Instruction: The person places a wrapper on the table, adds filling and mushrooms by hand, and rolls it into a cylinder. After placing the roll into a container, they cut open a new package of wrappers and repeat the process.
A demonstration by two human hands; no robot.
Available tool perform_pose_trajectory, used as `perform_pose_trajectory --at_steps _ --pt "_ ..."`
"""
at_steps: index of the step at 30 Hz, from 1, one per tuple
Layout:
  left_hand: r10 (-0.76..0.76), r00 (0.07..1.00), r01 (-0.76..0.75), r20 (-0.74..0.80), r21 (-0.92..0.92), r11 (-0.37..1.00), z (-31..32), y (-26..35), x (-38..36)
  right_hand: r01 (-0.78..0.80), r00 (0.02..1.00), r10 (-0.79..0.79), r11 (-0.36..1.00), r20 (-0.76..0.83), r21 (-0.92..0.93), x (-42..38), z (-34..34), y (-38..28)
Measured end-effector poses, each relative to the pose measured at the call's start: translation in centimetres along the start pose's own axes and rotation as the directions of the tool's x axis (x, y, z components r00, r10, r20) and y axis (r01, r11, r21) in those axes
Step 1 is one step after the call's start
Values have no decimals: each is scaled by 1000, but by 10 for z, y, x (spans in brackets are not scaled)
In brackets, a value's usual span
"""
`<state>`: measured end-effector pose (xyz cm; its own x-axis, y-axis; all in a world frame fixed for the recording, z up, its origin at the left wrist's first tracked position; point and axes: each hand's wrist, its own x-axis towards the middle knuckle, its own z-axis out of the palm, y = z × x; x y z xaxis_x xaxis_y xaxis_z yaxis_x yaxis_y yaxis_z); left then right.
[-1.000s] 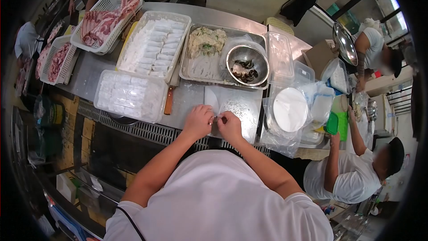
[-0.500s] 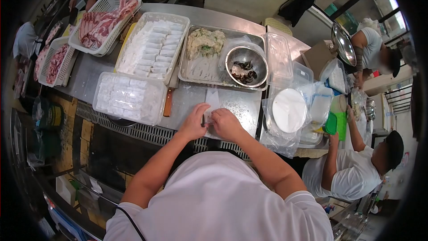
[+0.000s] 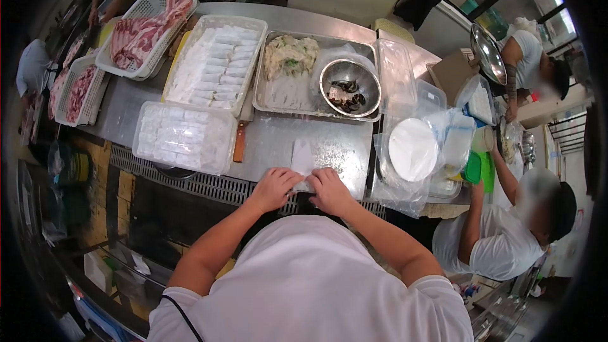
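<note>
A white dough wrapper (image 3: 303, 154) lies flat as a strip on the steel worktop in front of me. My left hand (image 3: 277, 188) is at its near end, fingers curled and pressed on it. Mirroring it, my right hand (image 3: 329, 191) grips the same end from the other side. The fingers partly hide that end of the wrapper. Beyond it, a metal tray (image 3: 269, 113) holds a pale filling with green bits (image 3: 292, 57) and a steel bowl (image 3: 324, 86) of dark pieces.
White rolls (image 3: 221, 69) fill an open tub; a lidded plastic container (image 3: 183, 136) stands nearer. Between them and my hands lies a knife's wooden handle (image 3: 239, 142). Round white wrappers (image 3: 413, 150) sit on the right. Raw ribs (image 3: 145, 35) fill a basket. Co-workers stand right.
Both hands have drawn back slightly toward me and moved a little apart. More of the wrapper's near part shows, and my fingers now press down at the near end.
</note>
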<state>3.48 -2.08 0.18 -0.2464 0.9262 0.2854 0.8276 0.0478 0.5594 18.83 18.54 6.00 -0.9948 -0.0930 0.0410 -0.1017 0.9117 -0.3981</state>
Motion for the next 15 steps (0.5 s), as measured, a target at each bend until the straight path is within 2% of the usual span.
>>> perform_pose_trajectory --at_steps 9,12,15 --pt "-32 980 20 -194 -64 998 4 8 2 26 964 -24 1000 -265 4 -1 29 6" --pt "-144 966 138 -215 -43 990 6 9 12 -80 976 82 997 -200 16 8 34 11" --pt "-222 954 225 -202 -12 974 8 7 24 -232 945 251 966 -209 114 20 34 9"
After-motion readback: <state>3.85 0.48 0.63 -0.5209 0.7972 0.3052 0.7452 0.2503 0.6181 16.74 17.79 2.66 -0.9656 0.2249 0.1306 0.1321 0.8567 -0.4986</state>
